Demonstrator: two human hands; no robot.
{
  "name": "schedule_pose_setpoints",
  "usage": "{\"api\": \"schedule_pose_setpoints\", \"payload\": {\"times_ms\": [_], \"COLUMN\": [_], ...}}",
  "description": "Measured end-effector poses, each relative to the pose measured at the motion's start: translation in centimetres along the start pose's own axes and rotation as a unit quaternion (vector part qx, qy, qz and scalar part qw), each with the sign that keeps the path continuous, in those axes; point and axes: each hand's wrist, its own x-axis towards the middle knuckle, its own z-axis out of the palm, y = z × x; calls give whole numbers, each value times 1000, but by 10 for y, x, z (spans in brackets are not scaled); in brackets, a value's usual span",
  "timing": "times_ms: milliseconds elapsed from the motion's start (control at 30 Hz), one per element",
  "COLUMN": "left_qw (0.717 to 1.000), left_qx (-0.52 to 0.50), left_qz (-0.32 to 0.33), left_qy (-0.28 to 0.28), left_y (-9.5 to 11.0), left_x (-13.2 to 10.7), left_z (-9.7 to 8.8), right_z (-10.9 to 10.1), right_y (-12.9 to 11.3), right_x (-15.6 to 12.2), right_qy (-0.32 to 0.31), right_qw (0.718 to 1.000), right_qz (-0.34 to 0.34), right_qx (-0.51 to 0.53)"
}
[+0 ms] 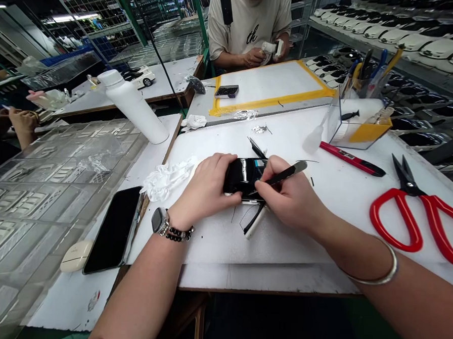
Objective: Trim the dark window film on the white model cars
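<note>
A glossy black model car body (243, 176) rests on the white foam-topped table (284, 233) in front of me. My left hand (206, 188) is closed around its left end and pins it down. Pinched in my right hand (289, 198) is a thin black tool (287, 175) whose tip touches the car body's right side. A black and white strip (254, 222) lies just below the car body, under my right hand. A crumpled white cloth (165, 179) sits beside my left hand.
Red-handled scissors (417, 215) and a red utility knife (352, 159) lie to the right, near a clear pen holder (360, 127). A white bottle (134, 106), a black phone (113, 229), an earbud case (75, 256) and clear plastic trays (39, 180) are on the left. A person across the table (252, 29) handles a white part.
</note>
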Motion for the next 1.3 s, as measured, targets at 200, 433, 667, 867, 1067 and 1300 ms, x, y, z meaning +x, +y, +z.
{"api": "schedule_pose_setpoints", "payload": {"times_ms": [200,433,667,867,1067,1300], "left_qw": [1000,1000,1000,1000,1000,1000], "left_qx": [-1,3,2,-5,-13,-5], "left_qz": [-1,-2,1,3,0,5], "left_qy": [0,1,4,-1,-4,1], "left_y": [0,1,0,0,0,-1], "left_x": [0,0,0,-1,-1,-1], "left_z": [0,0,1,1,1,2], "right_z": [2,2,3,6,2,3], "right_y": [-1,0,-2,-7,-2,-3], "right_x": [0,-1,-1,0,0,-3], "right_qy": [-12,-12,-22,-51,23,19], "right_qw": [999,999,998,992,1000,999], "right_qz": [-20,-24,-13,18,7,-12], "right_qx": [-30,-42,-60,-116,-18,-39]}}
